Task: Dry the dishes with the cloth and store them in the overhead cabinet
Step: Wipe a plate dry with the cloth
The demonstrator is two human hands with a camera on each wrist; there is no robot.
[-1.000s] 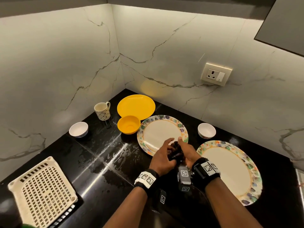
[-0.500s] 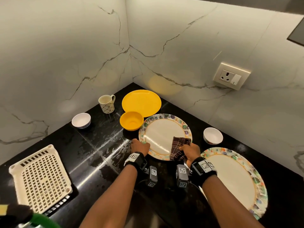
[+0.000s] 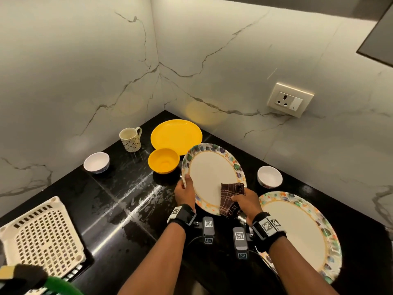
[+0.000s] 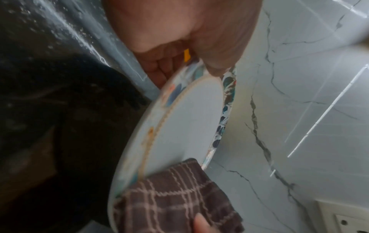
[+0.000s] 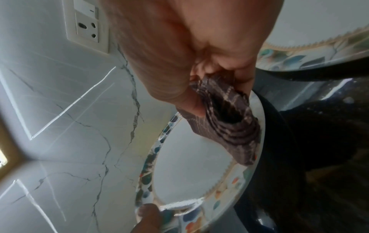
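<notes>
A white plate with a coloured leaf rim (image 3: 210, 173) (image 4: 185, 124) (image 5: 191, 173) is tilted up off the black counter (image 3: 119, 199). My left hand (image 3: 184, 191) (image 4: 179, 44) grips its left rim, thumb on the face and fingers behind. My right hand (image 3: 244, 201) (image 5: 199, 52) holds a folded brown checked cloth (image 3: 230, 199) (image 4: 175, 198) (image 5: 225, 123) against the plate's lower right part. A second patterned plate (image 3: 297, 233) lies flat at the right.
A yellow plate (image 3: 176, 136), a yellow bowl (image 3: 163, 163), a patterned mug (image 3: 130, 139) and two small white bowls (image 3: 96, 162) (image 3: 269, 177) stand on the wet counter. A white slotted rack (image 3: 42, 237) lies front left. A wall socket (image 3: 290, 100) is at the right.
My left hand took the plate's left rim and tilted the plate up off the counter. The cloth, held between both hands a second ago, now lies on the plate under my right hand.
</notes>
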